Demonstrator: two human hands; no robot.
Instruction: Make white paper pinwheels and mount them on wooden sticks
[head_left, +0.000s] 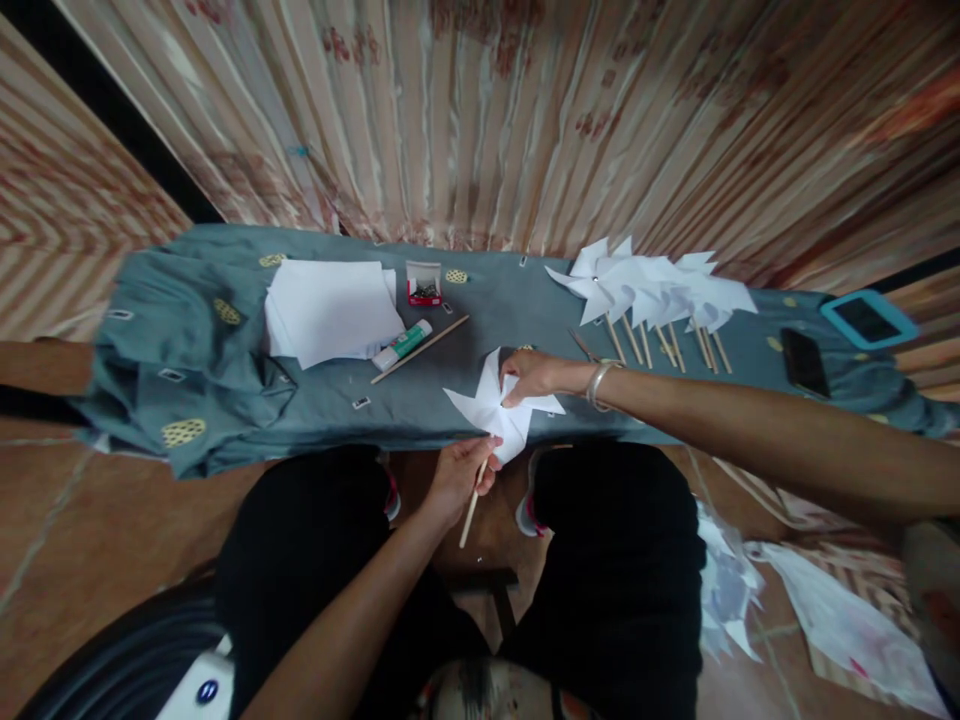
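Note:
A white paper pinwheel point(480, 408) is between my two hands, over the near edge of the cloth-covered table. My left hand point(461, 477) is closed around its wooden stick point(470, 518), just below the paper blades. My right hand point(525, 377) reaches in from the right, its fingers closed on the pinwheel near the centre; whether a pin is under the fingertips cannot be made out. Behind my right wrist lies a pair of scissors point(581, 345), partly hidden. Several finished-looking white pinwheels point(667, 285) lie overlapped at the back right, sticks toward me.
On the grey-green cloth point(337, 400) lie a stack of white paper point(330, 310), a glue stick point(403, 345), a loose wooden stick point(420, 349) and a red box of small metal pieces point(424, 285). A phone point(805, 362) and a blue-framed device point(868, 320) sit at the right end.

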